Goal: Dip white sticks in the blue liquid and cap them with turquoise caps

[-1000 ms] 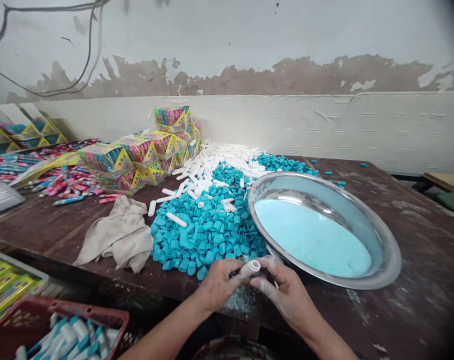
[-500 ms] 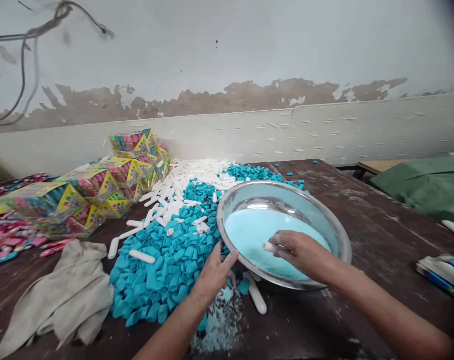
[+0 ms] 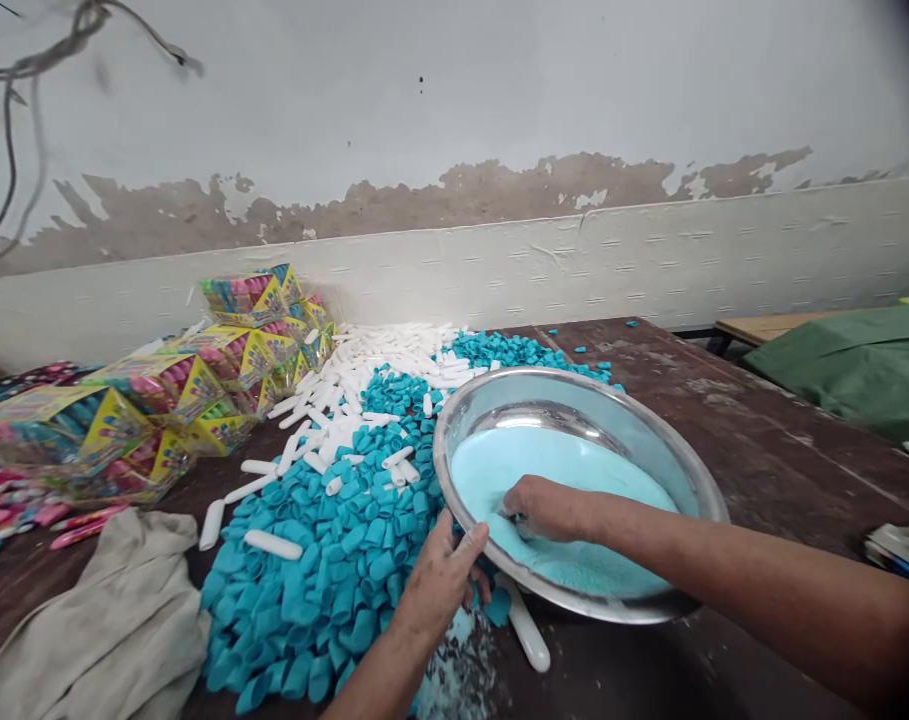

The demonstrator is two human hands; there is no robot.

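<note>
Head view: the right hand (image 3: 545, 507) is reaching into the metal bowl (image 3: 675, 462), with its fingers curled together down in the light blue powder (image 3: 574, 470); whether it is gripping anything cannot be told, as the fingertips are hidden. The left hand (image 3: 443, 578) is resting on the near-left rim of the bowl, thumb lying along the rim and fingers bent underneath, pressing against it. The bowl is sitting tilted on the dark wooden desk (image 3: 761, 450), leaning on a heap of blue caps (image 3: 334, 560). A single white tube (image 3: 527, 632) is lying on the desk just beside the left hand, below the bowl. More white tubes (image 3: 371, 380) are lying piled behind the caps. Colourful packed boxes (image 3: 161, 390) are standing stacked at the left, and a grey cloth (image 3: 109, 620) is lying crumpled at the near-left.
</note>
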